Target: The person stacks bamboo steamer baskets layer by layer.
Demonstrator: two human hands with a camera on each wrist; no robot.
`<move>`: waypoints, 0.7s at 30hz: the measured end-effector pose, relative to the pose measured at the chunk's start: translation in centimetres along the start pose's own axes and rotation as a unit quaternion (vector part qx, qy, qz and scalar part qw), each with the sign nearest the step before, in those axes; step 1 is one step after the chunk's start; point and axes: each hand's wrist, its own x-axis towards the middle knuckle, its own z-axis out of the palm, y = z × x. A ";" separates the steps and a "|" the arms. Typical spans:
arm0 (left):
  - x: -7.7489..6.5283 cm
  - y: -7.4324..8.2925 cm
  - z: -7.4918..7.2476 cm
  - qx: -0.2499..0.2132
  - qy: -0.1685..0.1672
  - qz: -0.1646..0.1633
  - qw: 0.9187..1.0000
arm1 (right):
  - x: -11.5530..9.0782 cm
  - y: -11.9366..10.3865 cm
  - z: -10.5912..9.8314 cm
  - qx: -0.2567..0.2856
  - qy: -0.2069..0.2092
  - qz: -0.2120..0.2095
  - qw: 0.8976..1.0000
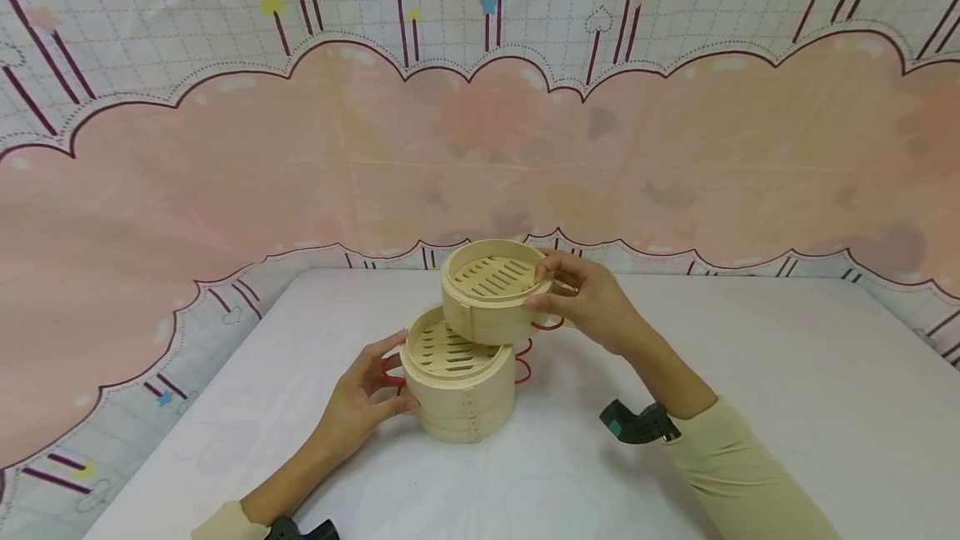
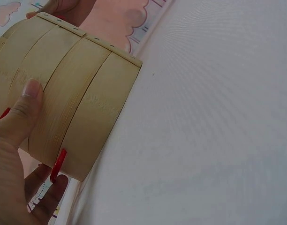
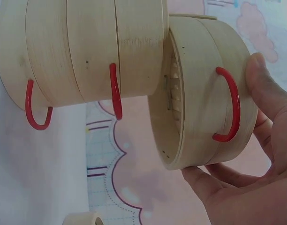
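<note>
Here, hands (image 1: pixel 367 398) hold plain steamers (image 1: pixel 468 402).

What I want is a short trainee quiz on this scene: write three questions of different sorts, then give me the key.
1. True or false: the left hand holds the pale, round bamboo steamer stack at its side.

2. Multiple choice: the right hand holds a separate pale, round bamboo steamer tier. How does that tier stand relative to the stack?
A) Centred squarely on it
B) Higher, and offset toward the person's right
C) Lower, and wholly to the person's left

3. Count: how many red, loop-shaped handles show in the right wrist view?

Key:
1. True
2. B
3. Three
</note>
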 end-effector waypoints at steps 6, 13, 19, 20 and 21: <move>0.0 0.1 0.0 -0.001 0.000 0.002 1.000 | -0.1 -0.2 0.4 0.002 0.002 0.004 1.000; 0.0 0.3 0.0 0.001 0.000 -0.003 1.000 | -0.2 -0.3 0.6 -0.006 -0.003 -0.004 1.000; 0.0 0.4 0.0 0.002 0.002 -0.007 1.000 | -0.2 -0.3 0.7 0.005 -0.010 -0.010 1.000; 0.0 0.4 0.0 0.003 0.003 -0.008 1.000 | -0.2 -0.3 0.8 0.007 -0.012 -0.008 1.000; 0.0 0.4 0.0 0.003 0.004 -0.008 1.000 | -0.2 -0.3 0.8 0.010 -0.014 -0.005 1.000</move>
